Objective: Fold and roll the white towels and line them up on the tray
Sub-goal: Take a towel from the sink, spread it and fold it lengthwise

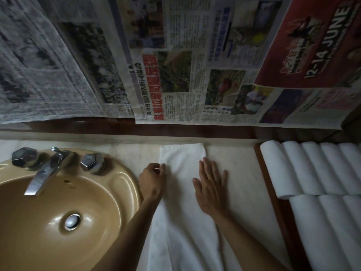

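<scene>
Two hands work on a white towel (183, 192) that lies folded into a long narrow strip on the pale counter (238, 163), running from the near edge of the view out toward the far wall. The left hand (153, 180) sits at the strip's left edge near its far end, fingers curled and pinching the cloth at that edge. The right hand (212, 187) lies flat on the strip's right side, fingers straight and slightly spread, palm down, pressing the towel against the counter. Both forearms come in from the near side.

To the right, just beside the counter space, a dark wooden tray (273, 184) holds rolled towels (312, 167) lined up side by side in a far row, with a second row nearer, touching one another. On the left, a tan sink (121, 184) is set into the counter, with a chrome faucet (46, 171) and two knobs at its far rim and a metal drain plug in the bowl. Newspaper sheets (175, 65) cover the far wall above a dark wooden ledge.
</scene>
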### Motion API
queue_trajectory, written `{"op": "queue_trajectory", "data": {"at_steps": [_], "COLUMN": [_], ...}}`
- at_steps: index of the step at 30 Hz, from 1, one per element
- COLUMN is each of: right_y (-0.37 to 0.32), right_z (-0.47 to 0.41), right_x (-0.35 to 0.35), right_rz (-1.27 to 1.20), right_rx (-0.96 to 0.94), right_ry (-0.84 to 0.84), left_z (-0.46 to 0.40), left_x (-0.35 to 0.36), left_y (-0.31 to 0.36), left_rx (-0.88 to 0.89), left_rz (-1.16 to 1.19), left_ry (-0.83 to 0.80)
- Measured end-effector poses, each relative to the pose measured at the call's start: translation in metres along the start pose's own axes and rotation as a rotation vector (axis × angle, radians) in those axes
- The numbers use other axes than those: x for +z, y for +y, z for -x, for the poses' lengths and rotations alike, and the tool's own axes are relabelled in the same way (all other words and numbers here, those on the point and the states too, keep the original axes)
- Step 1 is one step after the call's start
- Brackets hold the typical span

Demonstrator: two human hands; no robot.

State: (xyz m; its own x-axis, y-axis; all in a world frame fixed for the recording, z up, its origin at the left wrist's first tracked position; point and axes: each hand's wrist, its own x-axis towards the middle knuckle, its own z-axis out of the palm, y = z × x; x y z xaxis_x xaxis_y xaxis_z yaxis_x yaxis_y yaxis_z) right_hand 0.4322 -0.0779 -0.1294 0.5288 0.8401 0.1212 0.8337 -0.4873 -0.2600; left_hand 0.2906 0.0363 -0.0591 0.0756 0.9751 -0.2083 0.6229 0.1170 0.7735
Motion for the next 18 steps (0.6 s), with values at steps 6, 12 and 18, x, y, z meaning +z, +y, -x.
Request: {"op": "queue_trajectory", "data": {"at_steps": [6, 12, 18], "right_y": [0.001, 0.001, 0.001], "right_z": [0.000, 0.000, 0.000], "right_x": [0.002, 0.000, -0.001], "right_rz": [-0.050, -0.087, -0.043], "right_rx": [0.003, -0.019, -0.023], "right_ry": [0.009, 0.050, 0.053], "left_z": [-0.009, -0.014, -0.021], "left_x": [0.008, 0.018, 0.020], "left_y": [0.011, 0.006, 0.004], "left_rx": [0.142, 0.117, 0.093], "left_rz": [-0.081, -0.016, 0.075], "left_ry": [0.052, 0.097, 0.188]}}
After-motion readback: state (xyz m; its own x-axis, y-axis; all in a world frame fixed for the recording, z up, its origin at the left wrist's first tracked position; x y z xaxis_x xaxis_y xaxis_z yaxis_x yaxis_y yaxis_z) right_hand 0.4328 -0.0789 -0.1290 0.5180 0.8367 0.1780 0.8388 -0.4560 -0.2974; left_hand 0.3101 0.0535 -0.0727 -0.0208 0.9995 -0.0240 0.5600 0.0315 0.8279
